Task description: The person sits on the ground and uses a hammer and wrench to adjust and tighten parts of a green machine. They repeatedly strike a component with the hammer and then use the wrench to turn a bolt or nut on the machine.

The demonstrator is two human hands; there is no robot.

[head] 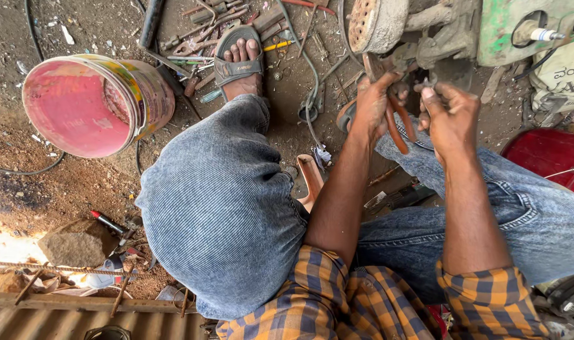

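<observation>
Right, left hand (376, 104) clamps the orange-handled pliers (397, 126) under the rusty machine (444, 38), right hand (450, 116) pinches a small part beside them; stiff steel, probably greasy, best held by the handles.

Seated on the ground (79, 182), knees raised. Left hand (374, 104) and right hand (452, 119) side by side ahead of the knees, just below the machine assembly (438, 31) at upper right. Pliers (397, 123) in the left hand, handles downward, between both hands. Bucket (91, 101) tipped on its side, far left, open mouth toward the camera. Sandalled foot (239, 60) right of the bucket, ahead of the left knee (217, 201). Scattered hand tools (205, 38) around and beyond the foot. Stone (79, 242) lower left, below the bucket. Container (548, 154) at right edge, beside the right leg.
</observation>
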